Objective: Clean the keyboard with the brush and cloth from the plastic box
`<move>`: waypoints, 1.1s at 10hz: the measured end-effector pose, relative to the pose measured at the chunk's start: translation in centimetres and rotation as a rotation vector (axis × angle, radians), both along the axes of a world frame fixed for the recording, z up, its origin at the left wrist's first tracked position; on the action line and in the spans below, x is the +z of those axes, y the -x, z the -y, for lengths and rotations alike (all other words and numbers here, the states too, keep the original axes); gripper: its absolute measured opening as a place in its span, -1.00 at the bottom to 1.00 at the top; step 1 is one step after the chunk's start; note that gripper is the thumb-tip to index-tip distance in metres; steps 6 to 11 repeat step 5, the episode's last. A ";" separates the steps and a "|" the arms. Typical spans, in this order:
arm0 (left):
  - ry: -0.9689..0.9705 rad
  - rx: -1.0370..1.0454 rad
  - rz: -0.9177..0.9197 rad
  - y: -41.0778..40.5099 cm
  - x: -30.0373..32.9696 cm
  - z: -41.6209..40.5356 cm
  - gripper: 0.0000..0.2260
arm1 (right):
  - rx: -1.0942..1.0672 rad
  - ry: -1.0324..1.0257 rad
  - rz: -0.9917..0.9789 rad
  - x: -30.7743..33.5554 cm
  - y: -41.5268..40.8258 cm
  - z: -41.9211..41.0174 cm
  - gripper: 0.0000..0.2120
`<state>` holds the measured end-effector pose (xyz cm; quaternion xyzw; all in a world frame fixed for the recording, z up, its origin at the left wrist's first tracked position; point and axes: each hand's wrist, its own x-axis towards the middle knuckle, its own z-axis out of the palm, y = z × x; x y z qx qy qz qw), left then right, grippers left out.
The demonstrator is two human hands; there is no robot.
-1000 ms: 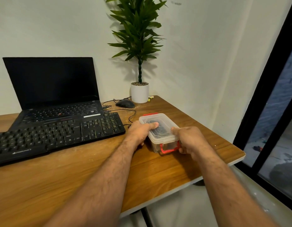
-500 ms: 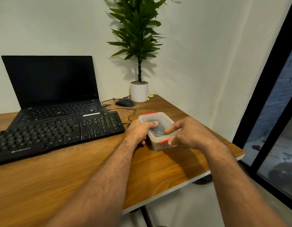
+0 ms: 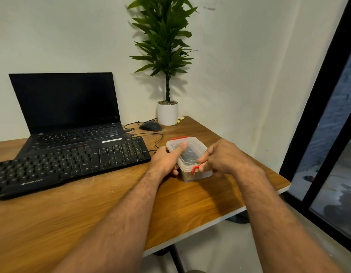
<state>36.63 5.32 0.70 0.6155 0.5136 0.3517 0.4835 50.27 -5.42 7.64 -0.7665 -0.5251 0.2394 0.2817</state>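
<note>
The plastic box point(image 3: 188, 154) is set on the table point(image 3: 91, 213), just right of the keyboard point(image 3: 68, 164), with its lid on. It is gripped by the left hand point(image 3: 166, 160), whose thumb is laid across the lid. The red latch point(image 3: 195, 168) at its near end is pinched by the curled fingers of the right hand point(image 3: 223, 157). Behind the keyboard an open laptop point(image 3: 68, 115) is seen; a mouse point(image 3: 150, 126) and a potted plant point(image 3: 167, 113) are placed beyond the box.

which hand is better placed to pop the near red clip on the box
Right. The right hand already has its fingers at the near red clip of the plastic box, while the left hand steadies the lid, thumb on top.
</note>
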 end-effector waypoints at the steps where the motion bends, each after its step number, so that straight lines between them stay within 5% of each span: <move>1: 0.046 0.054 0.271 1.1 -0.3 1.0 -0.35 | 0.010 -0.009 0.016 0.1 0.1 0.8 -0.93; 2: 0.098 0.067 0.455 2.8 -0.3 2.5 -0.43 | -0.044 -0.099 0.119 0.0 0.8 1.3 -0.83; 3: 0.039 0.113 0.362 5.8 -0.1 3.9 -0.45 | -0.068 -0.289 0.191 0.3 3.1 1.5 -0.64; 5: -0.501 0.259 -0.431 15.5 1.8 6.0 -0.57 | 0.241 -0.333 0.345 -1.5 11.0 -1.2 -0.59; 11: -0.501 0.259 -0.431 15.5 1.8 6.0 -0.57 | 0.241 -0.333 0.345 -1.5 11.0 -1.2 -0.59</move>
